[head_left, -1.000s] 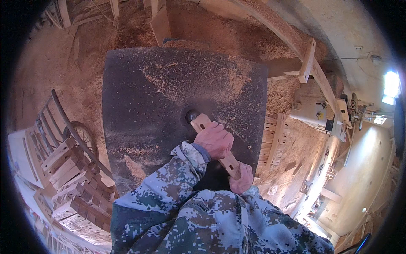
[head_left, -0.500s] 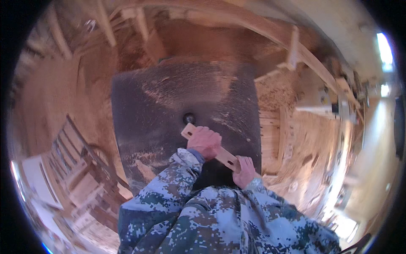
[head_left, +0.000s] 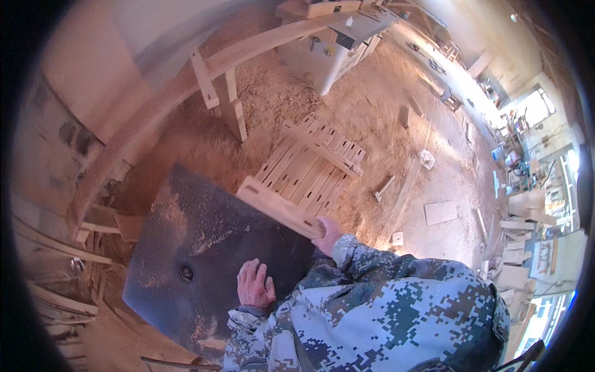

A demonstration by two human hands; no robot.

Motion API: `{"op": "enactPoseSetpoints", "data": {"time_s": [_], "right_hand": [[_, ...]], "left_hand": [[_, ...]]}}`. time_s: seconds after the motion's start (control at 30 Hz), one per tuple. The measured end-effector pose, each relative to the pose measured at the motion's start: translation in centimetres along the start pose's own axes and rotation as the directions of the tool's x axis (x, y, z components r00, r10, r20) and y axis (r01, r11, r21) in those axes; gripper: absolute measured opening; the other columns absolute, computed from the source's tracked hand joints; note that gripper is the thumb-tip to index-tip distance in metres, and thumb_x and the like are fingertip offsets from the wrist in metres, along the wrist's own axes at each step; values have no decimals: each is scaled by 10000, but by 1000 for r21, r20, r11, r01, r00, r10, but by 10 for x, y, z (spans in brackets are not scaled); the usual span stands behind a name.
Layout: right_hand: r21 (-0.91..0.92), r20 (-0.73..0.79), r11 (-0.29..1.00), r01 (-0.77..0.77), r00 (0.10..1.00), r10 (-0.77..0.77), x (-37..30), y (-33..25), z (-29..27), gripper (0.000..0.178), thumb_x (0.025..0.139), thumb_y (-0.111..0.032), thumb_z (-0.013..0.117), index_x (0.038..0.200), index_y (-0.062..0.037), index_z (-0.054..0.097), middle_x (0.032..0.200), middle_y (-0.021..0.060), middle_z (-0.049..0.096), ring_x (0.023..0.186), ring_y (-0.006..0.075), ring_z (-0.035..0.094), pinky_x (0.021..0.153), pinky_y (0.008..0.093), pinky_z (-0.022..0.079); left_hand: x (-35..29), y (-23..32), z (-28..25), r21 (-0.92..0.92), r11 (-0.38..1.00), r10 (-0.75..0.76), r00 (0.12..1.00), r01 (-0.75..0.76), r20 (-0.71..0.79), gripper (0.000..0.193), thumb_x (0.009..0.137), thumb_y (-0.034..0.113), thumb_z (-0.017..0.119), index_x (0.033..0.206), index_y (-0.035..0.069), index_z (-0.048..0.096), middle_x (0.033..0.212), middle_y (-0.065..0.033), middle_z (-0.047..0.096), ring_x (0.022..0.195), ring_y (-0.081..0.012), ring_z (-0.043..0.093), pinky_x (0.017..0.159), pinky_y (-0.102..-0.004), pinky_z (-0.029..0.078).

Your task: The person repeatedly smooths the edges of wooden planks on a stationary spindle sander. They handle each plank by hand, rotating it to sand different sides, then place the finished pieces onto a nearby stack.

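My right hand [head_left: 327, 234] grips the near end of a pale wooden slat [head_left: 277, 208] with slots through it. The slat reaches across the far right edge of a dark machine table [head_left: 238, 226], toward a layer of similar slotted slats [head_left: 297, 164]. My left hand [head_left: 255, 286] lies on the tabletop, fingers a little bent and apart, holding nothing. To its left, a round dark spindle [head_left: 186, 272] rises from the table. Sawdust is scattered over the dark surface.
A long wooden beam [head_left: 167, 93] curves across the far left, with upright posts [head_left: 230, 102] under it. Behind stands a pale cabinet-like machine [head_left: 316, 62]. Sawdust and loose boards, one a flat panel [head_left: 440, 212], lie on the floor at right. Cluttered shelving lines the right wall.
My left hand has let go of the slat and now lies on the table. My right hand has carried the slat away from the spindle to the table's right edge. The view has turned right.
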State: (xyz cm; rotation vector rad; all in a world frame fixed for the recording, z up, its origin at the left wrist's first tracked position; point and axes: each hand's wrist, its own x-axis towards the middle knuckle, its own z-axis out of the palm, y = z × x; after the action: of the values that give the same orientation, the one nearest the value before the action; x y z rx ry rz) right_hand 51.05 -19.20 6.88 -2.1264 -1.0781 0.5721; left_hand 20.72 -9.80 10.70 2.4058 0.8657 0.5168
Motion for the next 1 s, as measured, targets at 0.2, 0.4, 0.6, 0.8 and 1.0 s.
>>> {"op": "enactPoseSetpoints", "data": {"time_s": [0.2, 0.4, 0.6, 0.8, 1.0], "right_hand": [[-139, -37, 968, -207, 978, 204, 95, 101, -24, 606, 792, -147, 797, 1343, 3, 594, 1252, 252, 655, 1219, 451, 592, 1089, 512, 476], [-314, 13, 948, -60, 998, 67, 218, 170, -15, 540, 769, -86, 720, 1288, -13, 588, 1240, 250, 620, 1227, 461, 537, 1090, 524, 445], [-495, 75, 863, -101, 985, 158, 313, 223, 0, 724, 733, -139, 752, 1404, -18, 510, 1359, 241, 535, 1315, 463, 462, 1099, 538, 409], [-711, 105, 702, -43, 980, 166, 361, 231, 7, 1145, 775, -311, 814, 1689, -51, 175, 1577, 313, 355, 1442, 513, 374, 1194, 633, 286], [-682, 234, 721, -121, 898, 372, 391, 238, -18, 1188, 796, -467, 836, 1703, -101, 161, 1553, 289, 425, 1439, 479, 411, 1183, 614, 314]], "left_hand": [[49, 28, 49, 71, 997, -49, 951, 28, 305, 664, 834, 306, 756, 1409, 39, 560, 1648, -244, 341, 1533, -504, 284, 1233, -634, 274], [112, 43, 91, 266, 960, -182, 920, 89, 348, 598, 958, 450, 651, 1388, 39, 589, 1696, -238, 280, 1579, -512, 189, 1249, -696, 170], [115, 46, 98, 380, 919, -251, 898, 103, 362, 531, 971, 455, 580, 1295, 37, 622, 1655, -238, 356, 1556, -546, 226, 1249, -708, 172], [114, 49, 93, 394, 910, -300, 855, 125, 423, 481, 979, 454, 541, 1227, 48, 613, 1602, -257, 393, 1529, -586, 241, 1222, -752, 187], [101, 50, 87, 390, 912, -298, 859, 128, 416, 498, 999, 457, 522, 1253, 34, 588, 1608, -255, 395, 1519, -590, 266, 1204, -770, 204]]}}
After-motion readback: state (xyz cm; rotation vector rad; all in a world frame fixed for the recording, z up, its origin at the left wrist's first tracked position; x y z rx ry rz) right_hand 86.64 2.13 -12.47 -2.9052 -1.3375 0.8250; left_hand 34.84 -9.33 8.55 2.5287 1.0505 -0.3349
